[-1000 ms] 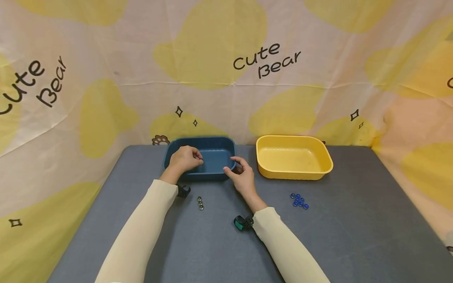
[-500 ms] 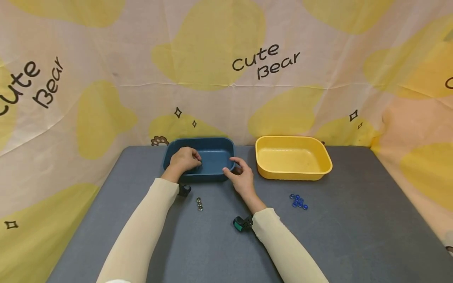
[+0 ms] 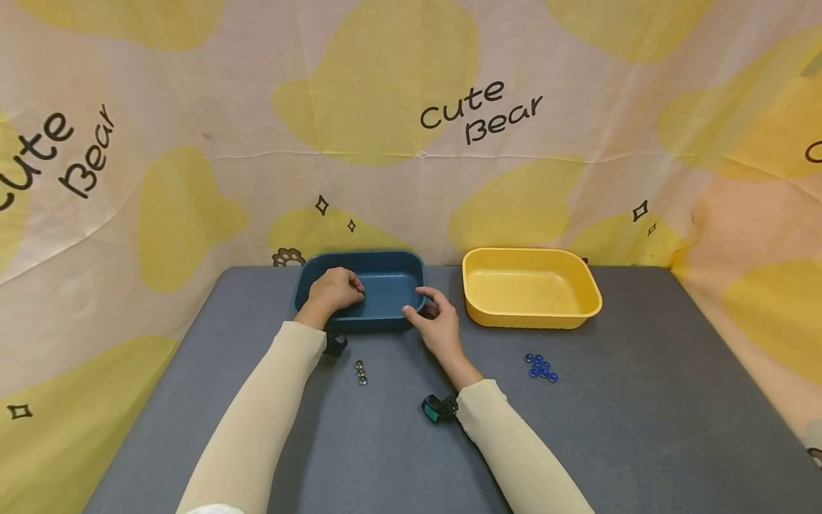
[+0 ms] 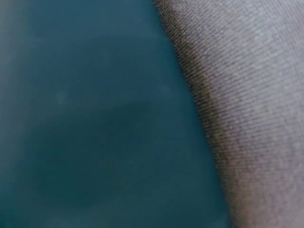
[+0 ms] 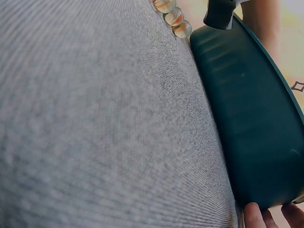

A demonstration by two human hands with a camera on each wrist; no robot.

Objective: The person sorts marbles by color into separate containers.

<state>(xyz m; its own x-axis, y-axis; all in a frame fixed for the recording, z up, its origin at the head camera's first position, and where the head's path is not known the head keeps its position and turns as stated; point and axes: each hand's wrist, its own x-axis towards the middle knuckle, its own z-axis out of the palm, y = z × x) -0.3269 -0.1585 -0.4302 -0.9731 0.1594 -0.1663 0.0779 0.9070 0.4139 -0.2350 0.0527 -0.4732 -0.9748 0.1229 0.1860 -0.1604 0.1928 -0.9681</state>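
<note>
My left hand [image 3: 335, 289] reaches over the front rim into the blue bin [image 3: 394, 278]. Its fingers are bent and the tips come together above the bin's floor. Whatever may be between them is hidden from the head view, and the left wrist view has only the bin's wall [image 4: 109, 118] close up. At the bin's front right corner, my right hand [image 3: 439, 325] curls its thumb and fingers round the rim. In the right wrist view, fingertips [image 5: 253, 213] touch the bin's end. A short row of clear marbles [image 3: 362, 373] lies on the table in front of the bin.
A yellow bin [image 3: 533, 320] stands to the right of the blue one. Several blue marbles [image 3: 541, 367] lie in a cluster on the grey table [image 3: 642, 400] in front of it. A patterned cloth [image 3: 385, 107] hangs right behind the table.
The left hand's fingertips have shifted slightly inside the blue bin. The right hand keeps its place at the corner, and the bins and marbles have not moved.
</note>
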